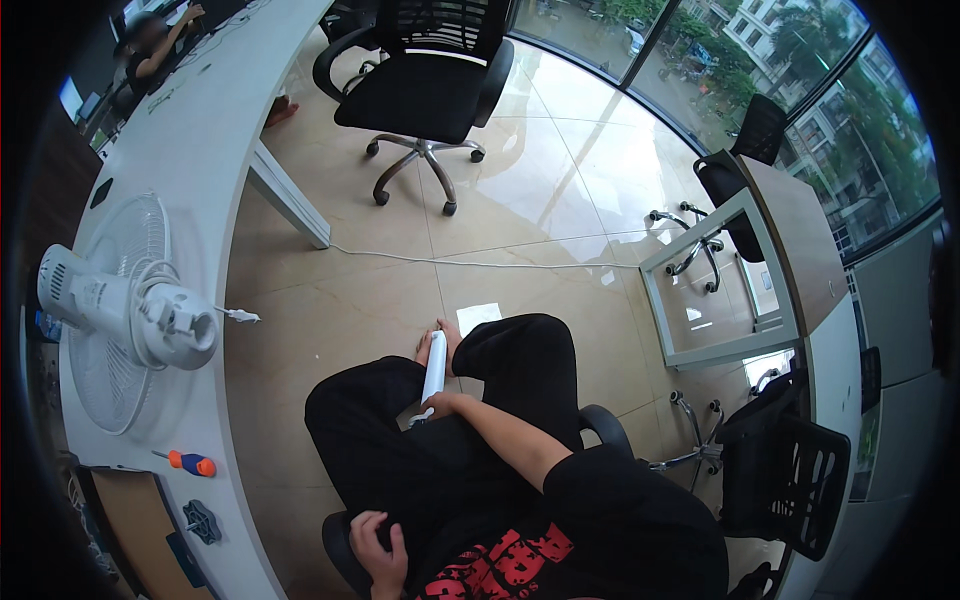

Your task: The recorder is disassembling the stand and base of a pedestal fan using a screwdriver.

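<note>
My right hand (440, 404) is closed round the near end of a long white tube (436, 362), which runs between my legs toward my bare feet. A small pale fitting shows at that near end, partly hidden by the hand. Low on the left, my left hand (378, 550) rests by my thigh and the chair's armrest, fingers apart and holding nothing. A white electric fan (168, 315) lies on the white table (215, 400) to my left, its cord bundled round the motor housing. Nearer me on that table are an orange-and-blue screwdriver (190, 462) and a dark lobed part (202, 522).
An open cardboard box (130, 520) stands by the table's near left. A black office chair (415, 90) is ahead, others at right near a desk (790, 245). White cable (480, 264) crosses the tiled floor beyond a paper sheet (478, 317). Another person (160, 50) sits far left.
</note>
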### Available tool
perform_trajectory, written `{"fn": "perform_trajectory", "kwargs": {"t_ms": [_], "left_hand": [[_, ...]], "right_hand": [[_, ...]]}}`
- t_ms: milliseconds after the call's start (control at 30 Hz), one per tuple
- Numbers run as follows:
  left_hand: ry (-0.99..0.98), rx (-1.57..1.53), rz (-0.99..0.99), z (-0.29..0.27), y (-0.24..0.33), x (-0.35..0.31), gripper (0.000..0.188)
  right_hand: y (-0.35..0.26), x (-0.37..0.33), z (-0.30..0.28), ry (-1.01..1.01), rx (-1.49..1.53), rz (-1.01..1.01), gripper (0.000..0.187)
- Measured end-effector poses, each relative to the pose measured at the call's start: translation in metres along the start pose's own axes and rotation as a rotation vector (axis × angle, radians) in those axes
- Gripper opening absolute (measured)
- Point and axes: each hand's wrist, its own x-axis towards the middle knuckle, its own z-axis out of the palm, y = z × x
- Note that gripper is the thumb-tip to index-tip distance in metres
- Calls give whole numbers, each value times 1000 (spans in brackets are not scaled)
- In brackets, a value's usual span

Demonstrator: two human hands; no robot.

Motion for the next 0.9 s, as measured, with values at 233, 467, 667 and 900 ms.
{"fn": "perform_trajectory", "kwargs": {"t_ms": [233,467,667,900], "left_hand": [[45,-341,-118,76,-49,47,45],[55,-838,-518,117,-75,112,77],[-31,-1348,-562,107,-90,110,74],[73,-1367,-575,86,-134,63,60]], "right_hand": [[18,-5,-48,447,263,95,40],[6,-49,-92,459,888,-203,34],[-105,-90,-69,448,468,-282,37],[-215,-102,-86,429,74,-349,29]]}}
